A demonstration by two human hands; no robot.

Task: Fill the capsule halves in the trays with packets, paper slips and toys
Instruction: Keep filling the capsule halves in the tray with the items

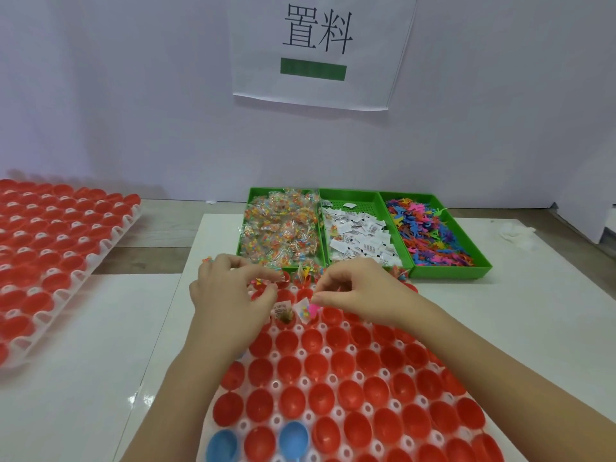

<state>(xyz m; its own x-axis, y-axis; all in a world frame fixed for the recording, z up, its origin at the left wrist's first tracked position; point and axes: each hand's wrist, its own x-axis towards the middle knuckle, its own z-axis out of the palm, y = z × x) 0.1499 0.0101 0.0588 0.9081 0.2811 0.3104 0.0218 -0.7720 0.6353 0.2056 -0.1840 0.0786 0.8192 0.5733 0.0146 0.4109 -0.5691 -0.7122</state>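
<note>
Both hands hover close together over the far rows of the near tray (301, 352), a white grid full of red capsule halves (346, 365), with two blue halves (293, 438) near its front edge. The left hand (230, 288) has its fingers curled, thumb and forefinger pinching a small clear packet (266, 280). The right hand (353, 291) pinches thumb to forefinger just above two filled capsules (305, 310) – what it holds, if anything, is too small to tell. The hands and forearms hide much of the tray's far rows and left side. Just behind the tray stand three green bins (450, 271) side by side, holding candy packets (280, 228), paper slips (356, 238) and coloured toys (433, 235). A second tray (128, 221) of red halves lies well to the left on the table (100, 361) – and a printed sign (320, 45) hangs on the wall behind.
</note>
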